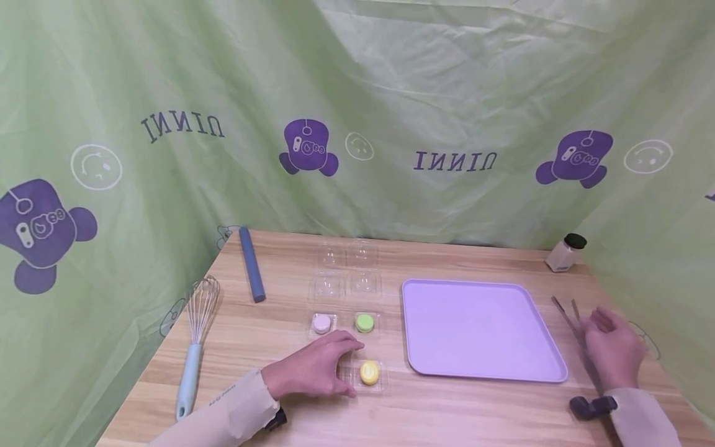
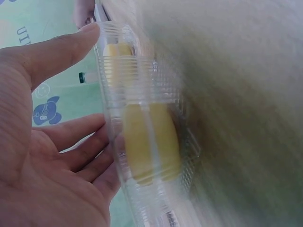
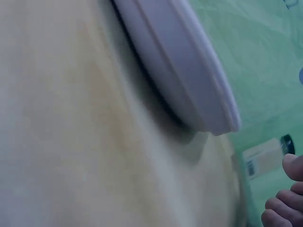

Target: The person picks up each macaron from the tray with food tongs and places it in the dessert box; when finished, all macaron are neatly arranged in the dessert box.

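Note:
My left hand (image 1: 315, 369) is at the left side of a small clear plastic box (image 1: 382, 388) with a yellow macaron (image 1: 369, 372) in it. Thumb and fingers are spread wide around that side. In the left wrist view the thumb tip meets the box's edge, and a second yellow shape shows beyond the nearer macaron (image 2: 151, 142). Farther back sit a pink macaron (image 1: 321, 323) and a green macaron (image 1: 365, 323) in similar boxes. At the right, my right hand (image 1: 613, 351) hovers loosely curled over dark metal tongs (image 1: 566, 315); nothing shows in its fingers (image 3: 284, 208).
A purple tray (image 1: 480, 329) lies right of the boxes. Clear plastic lids (image 1: 329, 285) stand behind them. Left are a whisk (image 1: 192, 360) and a blue rod (image 1: 252, 264). A dark-capped jar (image 1: 564, 253) stands back right, before a green curtain (image 1: 357, 74).

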`<state>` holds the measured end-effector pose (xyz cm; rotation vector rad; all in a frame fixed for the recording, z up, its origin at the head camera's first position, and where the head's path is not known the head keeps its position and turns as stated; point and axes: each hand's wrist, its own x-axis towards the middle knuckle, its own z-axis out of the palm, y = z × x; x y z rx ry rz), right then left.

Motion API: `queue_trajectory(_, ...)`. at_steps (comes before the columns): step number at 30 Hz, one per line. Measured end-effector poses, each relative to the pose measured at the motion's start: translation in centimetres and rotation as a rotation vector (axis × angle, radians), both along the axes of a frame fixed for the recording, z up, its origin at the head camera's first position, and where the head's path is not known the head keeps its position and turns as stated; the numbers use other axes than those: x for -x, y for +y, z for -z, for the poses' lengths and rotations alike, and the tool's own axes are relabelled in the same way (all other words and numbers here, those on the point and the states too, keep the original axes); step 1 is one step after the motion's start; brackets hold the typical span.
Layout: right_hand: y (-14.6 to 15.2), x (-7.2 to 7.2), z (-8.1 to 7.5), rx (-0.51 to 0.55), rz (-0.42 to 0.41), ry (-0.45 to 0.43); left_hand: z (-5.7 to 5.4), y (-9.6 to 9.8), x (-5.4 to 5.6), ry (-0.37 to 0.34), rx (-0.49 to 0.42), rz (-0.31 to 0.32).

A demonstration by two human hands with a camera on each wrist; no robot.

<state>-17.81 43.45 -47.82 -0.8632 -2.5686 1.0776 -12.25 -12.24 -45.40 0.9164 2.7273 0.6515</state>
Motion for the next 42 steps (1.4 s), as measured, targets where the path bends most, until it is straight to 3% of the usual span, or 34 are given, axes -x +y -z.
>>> queue_trajectory(6, -0.8, 1.0, -1.9, 0.103, 0.007, 0.071, -0.2, -0.1, 0.1, 0.014, -0.054, -0.014)
queue_trajectory(12, -2.2, 2.7, -4.7, 0.166, 0.022, 0.177, -2.3, -1.1, 1.2, 0.001, -0.186, -0.107)
queue_trajectory(18, -5.1, 4.1, -8.0, 0.224, -0.050, 0.310, -5.3, -4.0, 4.9, 0.051, -0.362, -0.246)
queue_trajectory(22, -7.6, 5.5, -10.3, 0.239, -0.130, 0.408, -7.0, -6.7, 7.6, 0.076, -0.387, -0.345)
queue_trajectory(26, -10.1, 7.0, -12.3, 0.226, -0.248, 0.472, -8.0, -9.0, 10.0, 0.071, -0.418, -0.418)
queue_trajectory(37, -18.9, 10.7, -15.4, 0.184, -0.574, 0.569, -8.7, -12.7, 16.1, 0.055, -0.447, -0.409)
queue_trajectory(42, -23.2, 12.7, -15.8, 0.193, -0.705, 0.550, -9.1, -13.5, 18.4, 0.012, -0.440, -0.414)
